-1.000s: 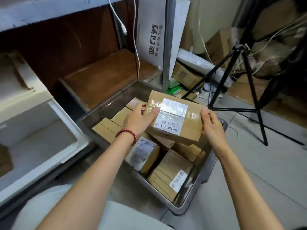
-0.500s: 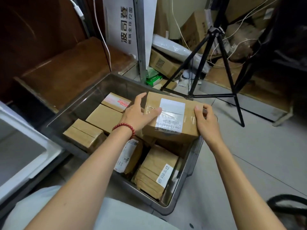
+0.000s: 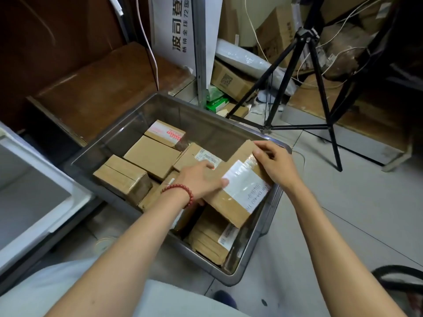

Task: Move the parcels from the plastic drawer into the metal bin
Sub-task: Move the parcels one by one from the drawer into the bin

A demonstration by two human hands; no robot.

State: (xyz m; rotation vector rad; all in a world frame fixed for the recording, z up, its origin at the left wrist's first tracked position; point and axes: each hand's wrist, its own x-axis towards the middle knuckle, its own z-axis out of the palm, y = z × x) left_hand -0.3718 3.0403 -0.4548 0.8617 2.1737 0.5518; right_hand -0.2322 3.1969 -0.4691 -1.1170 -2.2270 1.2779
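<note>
Down from above the rim, the brown cardboard parcel with the white label [image 3: 238, 197] now lies tilted on other parcels at the near right end of the grey metal bin [image 3: 174, 110]. Your left hand [image 3: 199, 179] and right hand [image 3: 277, 165] hold its opposite ends, fingers [image 3: 263, 145] curled on the edges. It looks stiff, light and tape-slick, so grip the cardboard edges, not the label.

A black tripod [image 3: 305, 36] stands near a green box [image 3: 217, 104] (perhaps tissues) and a white printed sign [image 3: 169, 30].

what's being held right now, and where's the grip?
A labelled cardboard parcel, tilted over the metal bin. Left hand grips its left edge, thumb on the label; right hand holds the far top corner.
</note>
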